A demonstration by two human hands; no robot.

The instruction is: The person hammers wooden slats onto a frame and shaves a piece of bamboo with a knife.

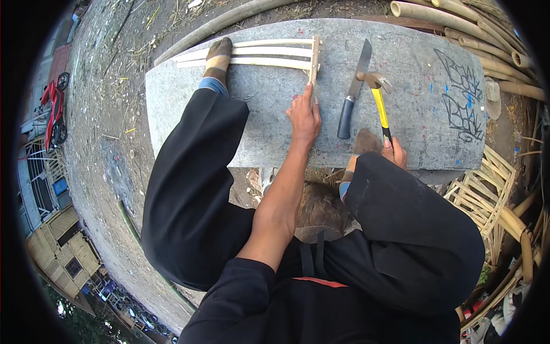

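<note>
A bamboo frame (269, 61) of several pale slats joined to a crosspiece (315, 57) lies on the grey board. My left hand (305, 121) is closed around the near end of that crosspiece, its index finger stretched along it. My left foot (219, 60), in a striped sock, rests on the slats' left part. A hammer (380, 106) with a yellow and black handle is gripped low by my right hand (395, 153), partly hidden behind my right knee. Its head lies over the blade of a large knife (355, 86) with a dark handle, left of the hammer.
The grey board (401, 63) bears dark scribbles at its right. Bamboo poles (441, 20) lie beyond its far right edge. A slatted bamboo piece (484, 189) stands at the right. My right foot (366, 142) is by the near edge, above a wooden stump (321, 209). A red motorbike (54, 112) is far left.
</note>
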